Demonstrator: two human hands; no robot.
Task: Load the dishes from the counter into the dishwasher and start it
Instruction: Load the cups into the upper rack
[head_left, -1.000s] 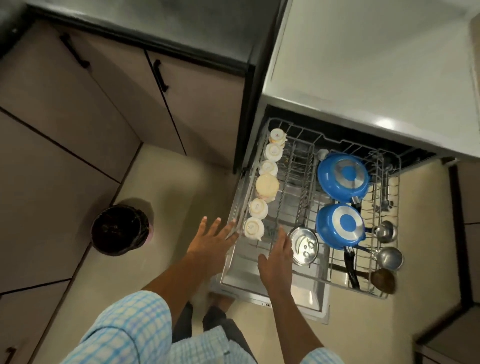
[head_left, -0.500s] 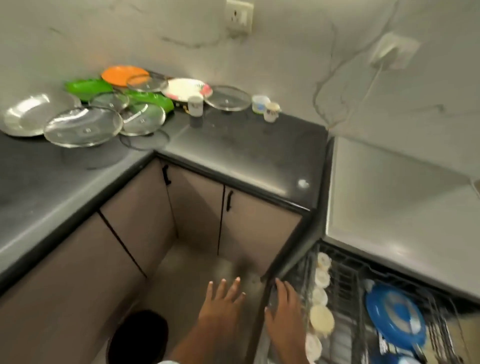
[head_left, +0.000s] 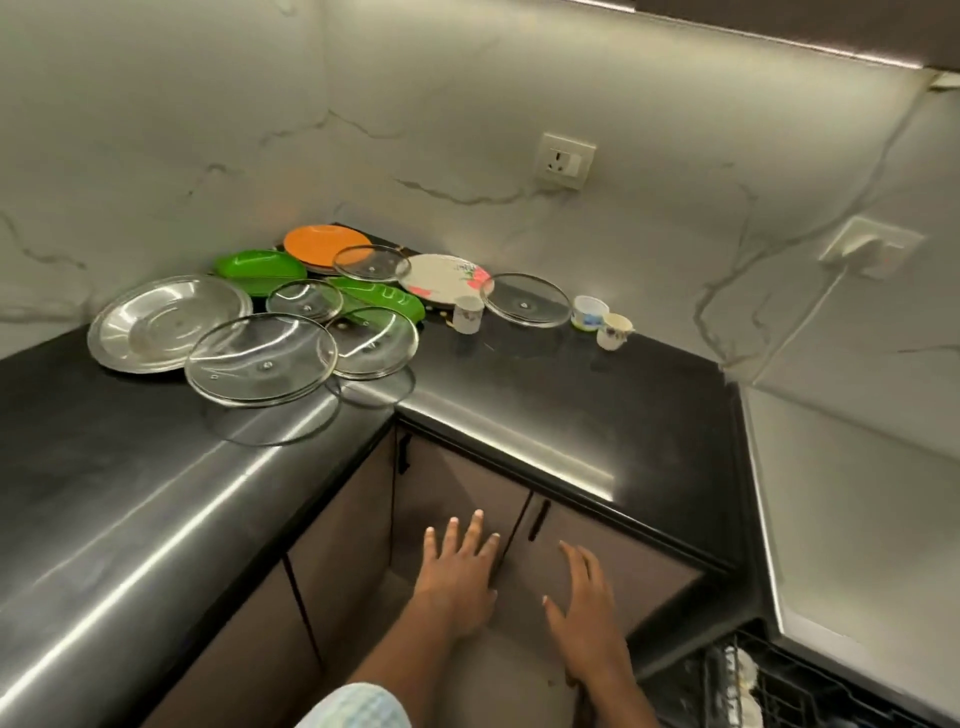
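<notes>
— What are your hands doing?

— Both are hovering low in front of me, holding nothing. My left hand (head_left: 457, 577) is sitting at six o'clock in my view, fingers straight and spread apart. My right hand (head_left: 587, 618) is just beside it toward five o'clock, fingers straight and lying closer together. A second ago they were reaching at the front of the dishwasher rack; now they are floating before the brown cabinet doors (head_left: 452, 499), clear of it.

— And the dishwasher?

— Its rack (head_left: 769, 691) is only peeking in at the five o'clock corner, with a few pale cups (head_left: 745, 675) showing in the wires. Earlier it was filling my view.

— The dishes?

— They are lying on the black counter (head_left: 519, 395), well apart from my hands, arranged as they were half a second ago. Toward ten o'clock a big glass lid (head_left: 262, 358) is overlapping a steel plate (head_left: 156, 322). Behind them smaller glass lids (head_left: 305, 300), two green trays (head_left: 260, 265) and an orange plate (head_left: 322, 241) are crowding the corner. At twelve o'clock a floral plate (head_left: 441, 275), a cup (head_left: 467, 313) and another glass lid (head_left: 525, 300) are sitting together. Toward one o'clock, two small cups (head_left: 589, 312) are standing side by side.
</notes>
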